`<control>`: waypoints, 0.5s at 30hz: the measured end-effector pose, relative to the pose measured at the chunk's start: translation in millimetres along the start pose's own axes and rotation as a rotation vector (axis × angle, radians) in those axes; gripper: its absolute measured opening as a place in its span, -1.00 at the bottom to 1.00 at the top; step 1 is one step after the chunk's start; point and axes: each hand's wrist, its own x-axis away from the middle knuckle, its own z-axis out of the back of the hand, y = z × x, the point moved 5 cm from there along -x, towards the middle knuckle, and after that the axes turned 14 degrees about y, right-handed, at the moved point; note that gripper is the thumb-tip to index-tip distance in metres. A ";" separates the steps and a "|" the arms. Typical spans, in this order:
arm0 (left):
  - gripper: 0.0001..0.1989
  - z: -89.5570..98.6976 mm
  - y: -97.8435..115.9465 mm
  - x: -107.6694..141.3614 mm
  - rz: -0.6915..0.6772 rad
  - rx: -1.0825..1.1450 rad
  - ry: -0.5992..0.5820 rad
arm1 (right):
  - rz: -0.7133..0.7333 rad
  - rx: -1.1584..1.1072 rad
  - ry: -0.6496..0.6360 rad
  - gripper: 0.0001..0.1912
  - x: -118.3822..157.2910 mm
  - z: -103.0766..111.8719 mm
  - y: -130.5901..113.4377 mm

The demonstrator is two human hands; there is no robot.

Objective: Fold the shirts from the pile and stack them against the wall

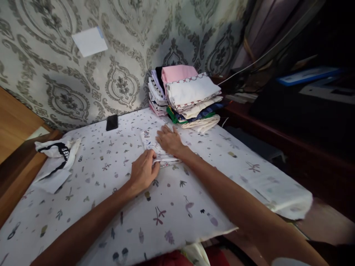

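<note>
A small folded white cloth with printed letters and marks (pixel 148 139) lies on the patterned white sheet (pixel 91 195), in the middle of the view. My left hand (pixel 143 169) pinches the near left corner of this cloth, fingers curled and thumb pressed against its edge. Flat on top of the cloth rests my right hand (pixel 169 141), its fingers spread. Beyond my hands stands a stack of folded clothes (pixel 191 92), with pink and white pieces on top.
A black phone (pixel 112 122) lies near the patterned wall. At the left edge is a crumpled white and black garment (pixel 59 159) beside a wooden board (pixel 16 173). On the right, a dark surface holds a blue-edged object (pixel 307 75); a white cable crosses above.
</note>
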 end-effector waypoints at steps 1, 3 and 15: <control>-0.91 -0.5 0.3 -0.4 0.016 -0.009 0.002 | 0.037 0.004 0.033 -0.54 -0.4 2.8 -6.4; -0.89 -1.2 0.4 -0.4 0.046 -0.031 -0.003 | 0.104 -0.043 0.034 -0.53 -0.1 2.0 -18.9; -0.72 1.0 8.9 15.5 0.127 -0.112 -0.144 | 0.089 -0.137 -0.118 -0.38 6.8 -17.7 -27.3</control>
